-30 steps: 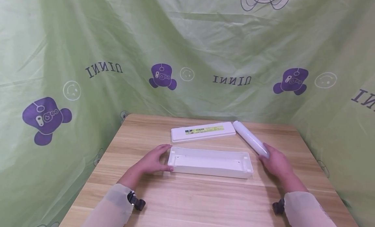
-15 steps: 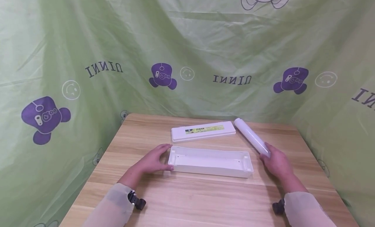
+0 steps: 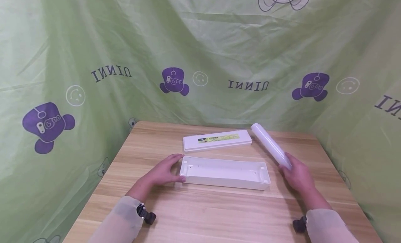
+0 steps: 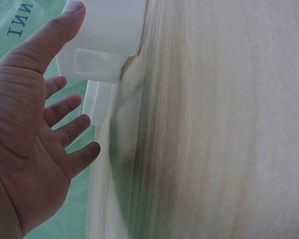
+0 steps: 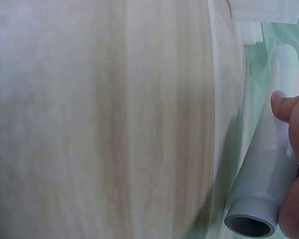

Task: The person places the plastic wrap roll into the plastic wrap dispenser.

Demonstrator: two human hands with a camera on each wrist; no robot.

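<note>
In the head view, a long white plastic box (image 3: 225, 183) lies uncovered on the table. My left hand (image 3: 163, 171) spans its left end, thumb at the near corner and a forefinger at the far one. In the left wrist view the other fingers (image 4: 65, 109) of that hand are spread loosely beside the box's end wall (image 4: 99, 62). My right hand (image 3: 297, 173) grips the near end of a roll of cling film (image 3: 269, 142), tilted with its far end raised. The right wrist view shows the roll's hollow core (image 5: 250, 224) and my thumb (image 5: 284, 105) over its side.
Behind the box lies a flat white lid (image 3: 191, 143) with a green and yellow label, close to the roll's far end. The wooden table (image 3: 203, 215) ends at a green printed curtain (image 3: 200, 44) at the back and sides.
The roll's far end has risen and shifted slightly to the right, away from the lid. My right hand has moved a little right. The left hand and the box have stayed in place.
</note>
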